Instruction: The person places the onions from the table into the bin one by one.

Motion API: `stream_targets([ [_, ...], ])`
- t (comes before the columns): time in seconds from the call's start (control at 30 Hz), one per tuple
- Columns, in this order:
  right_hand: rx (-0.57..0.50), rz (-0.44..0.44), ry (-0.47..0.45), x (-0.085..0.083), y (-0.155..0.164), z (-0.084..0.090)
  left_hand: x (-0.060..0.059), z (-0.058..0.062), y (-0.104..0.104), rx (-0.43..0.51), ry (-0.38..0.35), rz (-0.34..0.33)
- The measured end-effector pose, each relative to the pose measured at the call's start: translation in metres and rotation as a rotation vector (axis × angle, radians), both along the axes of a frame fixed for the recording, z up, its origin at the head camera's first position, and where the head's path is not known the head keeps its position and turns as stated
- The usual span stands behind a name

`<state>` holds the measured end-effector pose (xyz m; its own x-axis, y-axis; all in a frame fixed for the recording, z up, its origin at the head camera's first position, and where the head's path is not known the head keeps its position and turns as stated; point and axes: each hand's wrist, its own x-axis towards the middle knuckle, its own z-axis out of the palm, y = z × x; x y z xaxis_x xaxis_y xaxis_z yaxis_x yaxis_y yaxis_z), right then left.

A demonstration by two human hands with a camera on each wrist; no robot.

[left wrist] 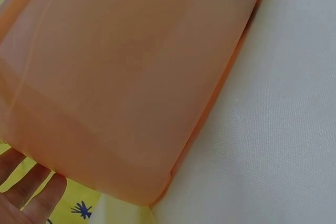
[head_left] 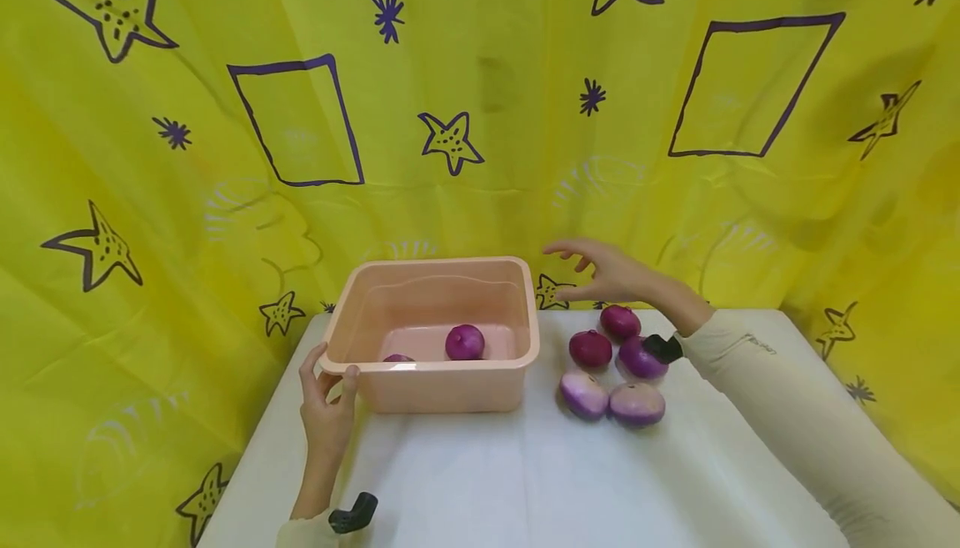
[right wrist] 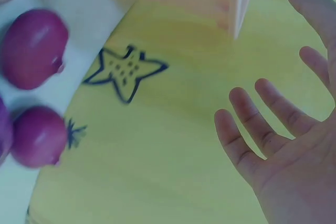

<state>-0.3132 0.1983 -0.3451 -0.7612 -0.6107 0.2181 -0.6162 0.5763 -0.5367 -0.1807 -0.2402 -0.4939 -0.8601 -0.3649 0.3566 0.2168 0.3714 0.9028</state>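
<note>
My left hand [head_left: 330, 406] grips the front left corner of a peach plastic tub [head_left: 450, 389], thumb in front and fingers at the outer side. In the left wrist view, the fingers [left wrist: 44, 198] lie along the tub's wall. Inside sits a red onion [head_left: 465, 343], with a second purple piece [head_left: 398, 358] mostly hidden behind the front rim. My right hand [head_left: 600, 273] is in the air right of the tub, fingers spread and holding nothing. Below it, red onions [head_left: 590, 349] lie on the table beside two purple-and-white vegetables [head_left: 637, 404].
The tub stands on a white-covered table [head_left: 465, 481]. A yellow curtain [head_left: 510, 56] with drawn stars hangs close behind the table's back edge and along its sides. More red onions [head_left: 620, 323] lie near that back edge.
</note>
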Motion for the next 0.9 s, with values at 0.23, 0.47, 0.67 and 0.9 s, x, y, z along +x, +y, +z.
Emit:
stream_targets([
  [0.23,0.009,-0.095,-0.014,0.013,0.04,-0.006,-0.001,0.001,0.0,-0.01,0.004,-0.001],
  [0.47,0.017,-0.143,-0.005,0.024,0.073,-0.014,0.0,0.002,-0.001,-0.005,0.003,-0.008],
  [0.67,0.027,-0.159,-0.002,0.03,0.089,-0.021,0.001,0.003,-0.002,-0.004,0.034,-0.018],
  [0.9,0.023,-0.186,-0.035,0.039,0.101,-0.033,0.001,0.002,-0.001,0.0,0.046,-0.02],
])
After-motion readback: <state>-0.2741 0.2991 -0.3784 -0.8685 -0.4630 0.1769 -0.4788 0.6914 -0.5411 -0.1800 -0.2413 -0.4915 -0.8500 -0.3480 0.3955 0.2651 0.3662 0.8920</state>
